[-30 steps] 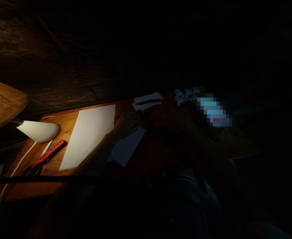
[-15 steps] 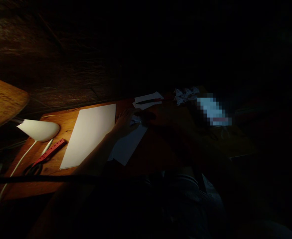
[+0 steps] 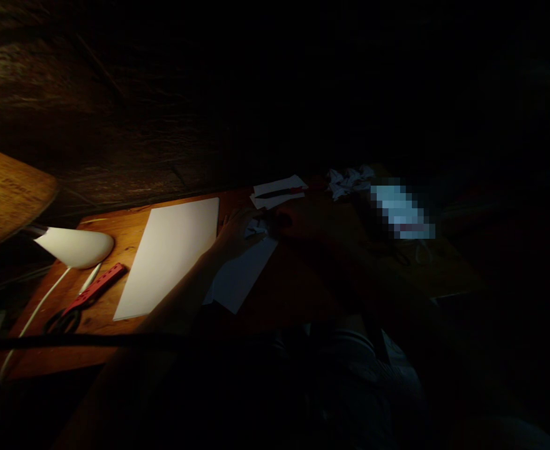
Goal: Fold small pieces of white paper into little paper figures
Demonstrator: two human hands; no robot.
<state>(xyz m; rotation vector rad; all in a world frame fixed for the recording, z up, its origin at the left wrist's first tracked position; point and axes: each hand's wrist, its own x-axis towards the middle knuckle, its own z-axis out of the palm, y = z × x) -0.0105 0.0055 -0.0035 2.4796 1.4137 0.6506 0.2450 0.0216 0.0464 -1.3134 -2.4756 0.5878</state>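
Observation:
The scene is very dark, and a lamp lights only the left of a wooden table (image 3: 115,225). My left hand (image 3: 235,230) lies at the top end of a folded white paper (image 3: 241,276), its fingers closed round a small crumpled white paper piece (image 3: 256,226). My right hand (image 3: 298,222) is a dim shape just right of that piece, close to it. Its fingers are lost in shadow. A large white sheet (image 3: 169,253) lies flat to the left of my left forearm.
A white lamp head (image 3: 75,245) with its cable sits at the table's left end. Beside it lie red-handled scissors (image 3: 87,294) and a pen (image 3: 89,277). Paper scraps with a dark tool (image 3: 277,189) and crumpled paper (image 3: 350,178) lie at the far edge.
The small crumpled paper piece has come into sight at my left fingertips. Both hands stay at the top of the folded paper, shifted only slightly.

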